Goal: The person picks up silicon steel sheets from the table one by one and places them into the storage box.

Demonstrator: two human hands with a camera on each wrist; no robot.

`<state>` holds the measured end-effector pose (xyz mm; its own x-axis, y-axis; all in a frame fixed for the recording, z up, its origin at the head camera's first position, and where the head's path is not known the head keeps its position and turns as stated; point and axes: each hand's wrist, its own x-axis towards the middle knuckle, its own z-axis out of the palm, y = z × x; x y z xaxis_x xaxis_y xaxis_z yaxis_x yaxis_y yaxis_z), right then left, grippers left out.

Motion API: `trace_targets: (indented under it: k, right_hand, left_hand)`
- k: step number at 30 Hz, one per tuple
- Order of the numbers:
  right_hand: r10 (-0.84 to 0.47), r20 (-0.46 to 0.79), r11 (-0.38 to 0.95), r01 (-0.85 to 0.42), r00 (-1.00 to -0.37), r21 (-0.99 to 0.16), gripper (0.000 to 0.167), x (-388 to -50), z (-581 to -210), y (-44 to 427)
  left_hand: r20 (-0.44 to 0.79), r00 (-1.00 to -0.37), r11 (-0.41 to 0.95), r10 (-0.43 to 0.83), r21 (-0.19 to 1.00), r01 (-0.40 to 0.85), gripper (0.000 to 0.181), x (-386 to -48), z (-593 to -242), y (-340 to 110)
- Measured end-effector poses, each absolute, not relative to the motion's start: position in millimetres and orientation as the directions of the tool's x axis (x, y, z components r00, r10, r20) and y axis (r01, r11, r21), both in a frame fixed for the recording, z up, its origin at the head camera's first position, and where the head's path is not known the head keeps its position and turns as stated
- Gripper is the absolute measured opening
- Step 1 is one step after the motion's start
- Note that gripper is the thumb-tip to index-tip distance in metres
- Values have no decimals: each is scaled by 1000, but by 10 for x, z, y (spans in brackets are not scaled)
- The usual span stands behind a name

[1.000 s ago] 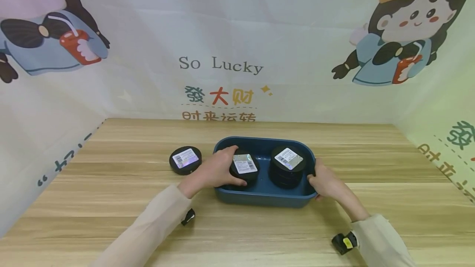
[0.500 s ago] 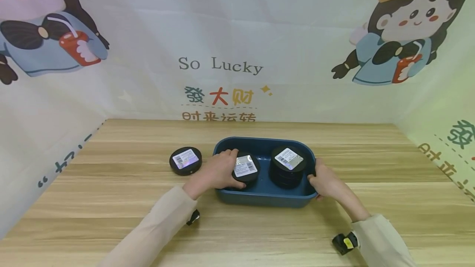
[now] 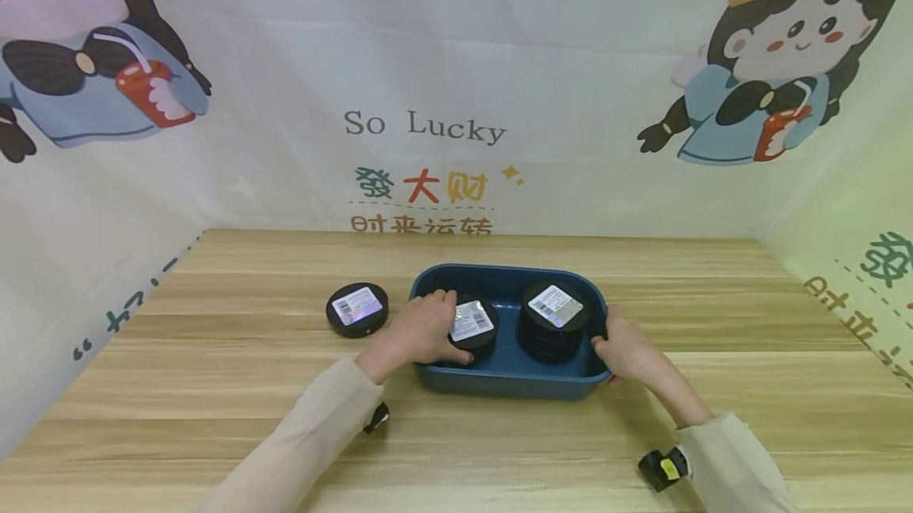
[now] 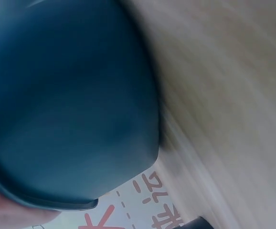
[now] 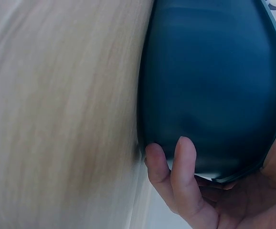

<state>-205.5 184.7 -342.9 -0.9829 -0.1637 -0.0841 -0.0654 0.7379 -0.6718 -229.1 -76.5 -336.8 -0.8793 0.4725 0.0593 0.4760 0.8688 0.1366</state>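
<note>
A dark blue oblong tub (image 3: 509, 384) stands on the table, and its outer wall fills much of both wrist views. Inside its left half my left hand (image 3: 421, 328) holds a flat round black case (image 3: 472, 324) with a white label, fingers at the far side and thumb at the near side. My right hand (image 3: 631, 348) grips the tub's right end, thumb inside the rim and fingers (image 5: 183, 167) against the outer wall. In the tub's right half sits a stack of similar black cases (image 3: 552, 323). How the left fingertips touch their case is partly hidden.
Another labelled round black case (image 3: 357, 309) lies on the wooden table (image 3: 214, 354), left of the tub. A printed cloth (image 3: 428, 45) hangs behind and along both sides. A small black device with a yellow mark (image 3: 663, 468) sits at the right wrist.
The left hand and the black case in it have shifted slightly right and down inside the tub. The right hand and the stack stay where they were.
</note>
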Motion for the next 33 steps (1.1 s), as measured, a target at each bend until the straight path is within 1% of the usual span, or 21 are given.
trace_targets:
  k: [3,9,14,17,20,23,25,29,33]
  right_hand:
    - [-163,-87,736,-63,-983,-674,35,-2054,-3429,1848]
    - [-168,-95,733,-60,-981,-677,35,-2057,-3432,1851]
    - [-170,-93,734,-63,-981,-676,35,-2053,-3431,1849]
    - [-168,-91,737,-63,-982,-673,35,-2050,-3433,1848]
    - [-167,-94,738,-61,-981,-672,35,-2051,-3436,1848]
    - [-167,-98,744,-60,-981,-666,35,-2053,-3434,1847]
    - [-167,-101,746,-59,-981,-663,35,-2053,-3432,1846]
    - [-171,-95,746,-66,-981,-663,34,-2056,-3428,1848]
    - [-178,-92,737,-71,-980,-673,36,-2059,-3429,1854]
  left_hand:
    - [51,-879,869,473,137,476,76,-2290,-3370,-766]
    - [15,-884,874,467,145,464,91,-2283,-3368,-775]
    - [24,-874,863,485,150,483,94,-2270,-3369,-789]
    - [54,-866,848,498,181,499,94,-2266,-3378,-806]
    - [81,-863,829,498,248,501,92,-2264,-3388,-829]
    - [122,-860,802,496,314,507,88,-2261,-3394,-855]
    - [174,-850,775,498,350,526,82,-2261,-3406,-877]
    - [291,-823,709,489,416,569,65,-2255,-3419,-935]
    - [389,-806,644,446,486,591,45,-2265,-3418,-1018]
